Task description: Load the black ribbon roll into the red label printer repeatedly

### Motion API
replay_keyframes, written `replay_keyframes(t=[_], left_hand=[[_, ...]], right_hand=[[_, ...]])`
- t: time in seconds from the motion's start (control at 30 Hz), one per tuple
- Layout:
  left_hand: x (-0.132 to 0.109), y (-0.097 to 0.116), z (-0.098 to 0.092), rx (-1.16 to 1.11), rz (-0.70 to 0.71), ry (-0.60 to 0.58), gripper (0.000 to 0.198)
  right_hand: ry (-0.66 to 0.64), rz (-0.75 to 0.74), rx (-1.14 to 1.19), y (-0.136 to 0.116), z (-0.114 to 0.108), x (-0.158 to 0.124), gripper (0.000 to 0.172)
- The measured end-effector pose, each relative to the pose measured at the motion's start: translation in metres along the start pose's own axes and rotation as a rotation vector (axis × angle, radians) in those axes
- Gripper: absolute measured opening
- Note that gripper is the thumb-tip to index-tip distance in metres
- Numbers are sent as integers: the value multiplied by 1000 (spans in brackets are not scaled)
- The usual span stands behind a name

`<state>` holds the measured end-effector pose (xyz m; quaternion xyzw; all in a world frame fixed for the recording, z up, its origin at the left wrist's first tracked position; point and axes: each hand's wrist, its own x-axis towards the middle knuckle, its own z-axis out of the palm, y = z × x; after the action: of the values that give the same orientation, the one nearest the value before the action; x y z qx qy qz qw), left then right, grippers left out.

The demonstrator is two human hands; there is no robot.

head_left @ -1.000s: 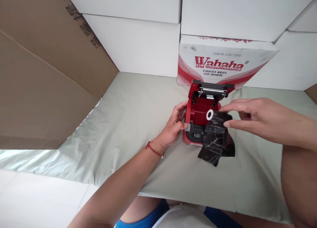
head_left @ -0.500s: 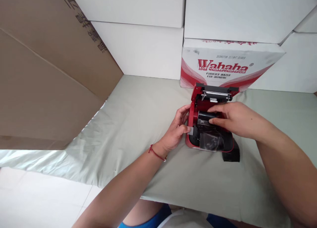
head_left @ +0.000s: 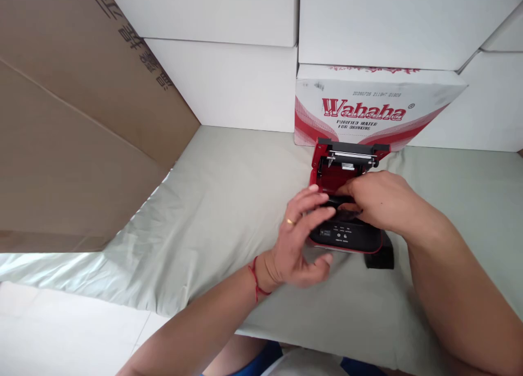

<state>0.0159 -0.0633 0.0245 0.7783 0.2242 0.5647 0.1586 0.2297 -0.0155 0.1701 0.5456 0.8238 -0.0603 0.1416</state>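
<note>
A small red-and-black printer (head_left: pixel 345 237) stands on the cloth with its red lid (head_left: pixel 314 157) raised, showing a dark roller and metal bar. My right hand (head_left: pixel 378 201) reaches into its body from the right, fingers closed around a roll of black film (head_left: pixel 337 200), partly hidden by both hands. At the printer's left front is my left hand (head_left: pixel 300 237), its fingers spread and holding nothing; the fingertips reach over the left rim, and I cannot tell if they touch. A flat black strip (head_left: pixel 379 255) pokes out at the front right corner.
A white-and-red water carton (head_left: pixel 368 101) stands right behind the lid. White boxes (head_left: pixel 229 84) form a wall at the back. To the left rises a large brown cardboard box (head_left: pixel 81 131). Pale green cloth (head_left: pixel 229 185) covers the table, whose front edge lies near my lap.
My left hand has let go of the printer's left side and opened out over its front. The black film has come off the front panel, baring its printed icons; my right hand reaches deeper inside.
</note>
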Motion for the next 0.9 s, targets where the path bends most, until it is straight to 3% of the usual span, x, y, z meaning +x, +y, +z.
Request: replay_keyframes(t=[0.1,0.17,0.27,0.37,0.43,0.5,0.57,0.7,0.9], left_hand=[[8,13,0,150,108,23,63],[12,18,1,198,134,36,41],[16,23,1,279,196,54,12],[19,29,-1,339,238,50,4],[20,32,-2,365,251,47,7],[21,35,-2,380,266,42,7],[20,36,-1,383,283,42,8],[16,35,4,380,323,69,9],[12,35,7,397,361,81,16]], right_hand=[[-13,5,-7,-1,-1,3,36],[-45,35,40,2,-1,3,32],[10,-10,278,6,-7,-6,34],[365,-4,524,10,-14,-24,36],[684,30,511,14,-14,-30,36],[871,8,406,20,-8,-27,38],[872,-53,340,28,0,-16,47],[716,-117,334,39,8,-1,54],[591,-165,235,34,-3,-32,42]])
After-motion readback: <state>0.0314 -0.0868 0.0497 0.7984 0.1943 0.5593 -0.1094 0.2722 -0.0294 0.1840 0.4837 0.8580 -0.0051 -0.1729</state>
